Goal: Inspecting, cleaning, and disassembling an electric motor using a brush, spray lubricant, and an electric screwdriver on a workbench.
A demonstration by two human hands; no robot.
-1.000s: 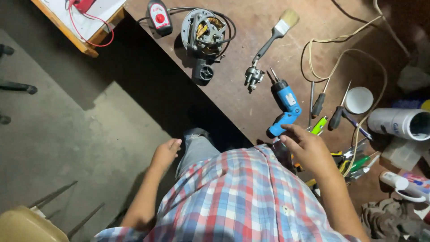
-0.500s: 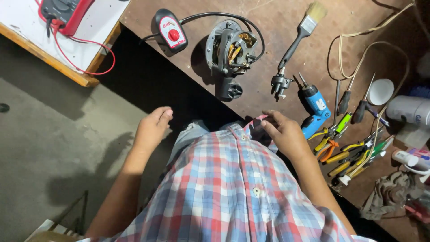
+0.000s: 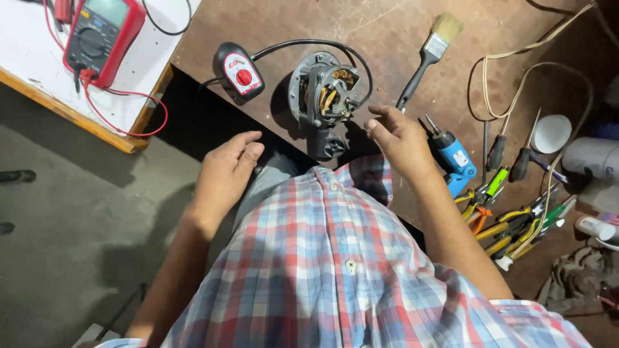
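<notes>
While both hands, left hand and right hand, are held open and empty, the motor at centre frame is not yet gripped; all handling is judged outstanding.

A worn brown wooden bench with a scuffed, dusty top fills the upper part of the view. Beside it stands a white-topped bench with a pale wooden edge. Below both lies a grey concrete floor, dim and shadowed, darkest under the brown bench.
</notes>
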